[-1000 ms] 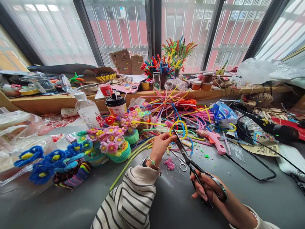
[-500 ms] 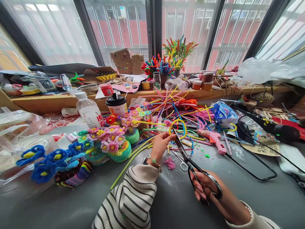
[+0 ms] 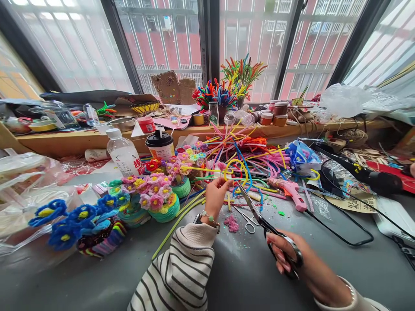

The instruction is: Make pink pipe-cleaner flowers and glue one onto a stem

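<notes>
My left hand (image 3: 216, 196) is closed in a pinch on a yellow pipe cleaner (image 3: 246, 169), which loops up beyond my fingertips. A fuzzy pink piece (image 3: 221, 166) shows just above those fingers; whether it is joined to the yellow one I cannot tell. My right hand (image 3: 287, 248) grips large black-handled scissors (image 3: 251, 202), blades pointing up and left, tips close to the yellow loop. Between my hands lie a small pink pipe-cleaner flower (image 3: 231, 223) and a smaller pair of scissors (image 3: 249, 226) on the grey table.
Pipe-cleaner flowers (image 3: 155, 192) in round pots stand left, beside blue ones (image 3: 66, 218). A plastic bottle (image 3: 122, 151) and a lidded cup (image 3: 160, 147) stand behind. Heaped pipe cleaners (image 3: 259, 153) fill the middle back. A pink glue gun (image 3: 293, 194) with black cord lies right.
The large scissors have moved right and slightly down, away from my left fingers. My left hand has shifted slightly left, with the yellow loop and pink piece shifting too.
</notes>
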`<state>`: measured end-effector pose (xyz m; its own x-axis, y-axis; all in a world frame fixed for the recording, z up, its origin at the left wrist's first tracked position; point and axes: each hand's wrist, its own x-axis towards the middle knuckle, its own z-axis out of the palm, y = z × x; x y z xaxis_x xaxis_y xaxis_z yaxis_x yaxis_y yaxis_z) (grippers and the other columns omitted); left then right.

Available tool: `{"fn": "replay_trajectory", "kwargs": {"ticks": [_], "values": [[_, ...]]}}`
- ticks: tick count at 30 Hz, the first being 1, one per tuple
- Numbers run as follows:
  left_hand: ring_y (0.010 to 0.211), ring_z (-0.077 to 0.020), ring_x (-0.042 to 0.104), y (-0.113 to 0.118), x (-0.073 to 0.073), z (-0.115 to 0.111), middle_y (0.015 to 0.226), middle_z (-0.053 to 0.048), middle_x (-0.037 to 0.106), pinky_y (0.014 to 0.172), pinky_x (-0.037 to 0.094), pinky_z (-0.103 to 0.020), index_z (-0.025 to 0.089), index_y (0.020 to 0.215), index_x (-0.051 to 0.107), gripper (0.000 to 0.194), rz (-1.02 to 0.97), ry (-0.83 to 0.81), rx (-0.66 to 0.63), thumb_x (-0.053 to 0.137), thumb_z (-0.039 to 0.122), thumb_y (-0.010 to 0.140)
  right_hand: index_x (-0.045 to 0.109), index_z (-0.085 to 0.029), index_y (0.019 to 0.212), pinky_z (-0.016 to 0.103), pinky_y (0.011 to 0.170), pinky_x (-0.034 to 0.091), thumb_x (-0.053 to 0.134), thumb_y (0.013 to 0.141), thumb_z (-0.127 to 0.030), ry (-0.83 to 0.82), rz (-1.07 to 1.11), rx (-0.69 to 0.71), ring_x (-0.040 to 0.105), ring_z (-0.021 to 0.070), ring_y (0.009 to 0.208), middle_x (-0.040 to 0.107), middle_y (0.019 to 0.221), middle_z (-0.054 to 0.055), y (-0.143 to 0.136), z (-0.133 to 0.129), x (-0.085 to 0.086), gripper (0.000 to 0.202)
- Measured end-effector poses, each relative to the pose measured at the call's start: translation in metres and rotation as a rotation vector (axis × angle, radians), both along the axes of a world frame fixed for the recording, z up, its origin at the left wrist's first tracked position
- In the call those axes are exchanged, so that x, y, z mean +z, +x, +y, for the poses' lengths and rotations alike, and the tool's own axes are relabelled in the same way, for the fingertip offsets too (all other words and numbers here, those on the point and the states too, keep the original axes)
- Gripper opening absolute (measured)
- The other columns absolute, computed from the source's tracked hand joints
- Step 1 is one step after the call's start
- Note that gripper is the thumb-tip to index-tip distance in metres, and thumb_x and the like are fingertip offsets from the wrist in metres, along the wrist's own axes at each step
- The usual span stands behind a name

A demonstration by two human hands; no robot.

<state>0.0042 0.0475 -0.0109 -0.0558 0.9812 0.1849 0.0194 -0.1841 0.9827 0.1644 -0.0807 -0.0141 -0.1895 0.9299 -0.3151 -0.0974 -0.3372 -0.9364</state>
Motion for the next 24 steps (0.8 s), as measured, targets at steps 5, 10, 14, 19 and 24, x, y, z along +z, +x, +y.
{"fn": "replay_trajectory", "kwargs": {"ticks": [5,10,14,19,24], "values": [[0.059,-0.0112,0.053,-0.007,0.002,0.004,0.061,-0.001,0.060,0.059,0.038,-0.022,0.014,0.066,0.059,0.028,-0.053,0.068,0.119,0.056,0.041,0.063,0.049,-0.016,0.064,0.019,0.034,0.030,0.055,0.061,-0.051,-0.061,-0.245,0.014,0.037,0.0056,0.030,0.036,0.036,-0.008,0.048,-0.014,-0.010,0.036],[0.062,-0.0119,0.055,-0.009,0.002,0.007,0.064,-0.001,0.060,0.056,0.040,-0.021,0.014,0.077,0.059,0.028,-0.150,0.068,0.149,0.056,0.039,0.064,0.060,-0.020,0.074,0.031,0.046,0.044,0.065,0.049,-0.044,0.025,-0.738,-0.098,0.056,0.0216,0.053,0.062,0.059,0.006,0.106,-0.027,-0.015,0.035],[0.056,-0.0109,0.052,-0.010,0.005,0.007,0.062,-0.001,0.061,0.050,0.037,-0.020,0.014,0.072,0.059,0.029,-0.136,0.028,0.205,0.057,0.041,0.062,0.064,-0.027,0.070,0.042,0.068,0.043,0.063,0.048,-0.041,0.182,-1.139,-0.156,0.058,0.0312,0.074,0.066,0.078,0.012,0.139,-0.030,-0.022,0.026],[0.051,-0.0090,0.049,-0.011,0.007,0.006,0.061,-0.001,0.064,0.049,0.035,-0.020,0.014,0.070,0.060,0.031,-0.123,0.018,0.219,0.057,0.044,0.060,0.064,-0.028,0.071,0.045,0.069,0.042,0.063,0.049,-0.037,0.347,-1.360,-0.070,0.058,0.0325,0.076,0.065,0.084,0.010,0.166,-0.025,-0.026,0.024],[0.046,-0.0077,0.045,-0.013,0.007,0.007,0.066,-0.003,0.066,0.045,0.032,-0.020,0.014,0.075,0.063,0.037,-0.060,0.027,0.195,0.052,0.048,0.064,0.063,-0.024,0.079,0.039,0.072,0.040,0.058,0.062,-0.038,0.570,-1.386,0.103,0.056,0.0267,0.080,0.062,0.086,0.008,0.136,0.007,0.013,0.022]]}}
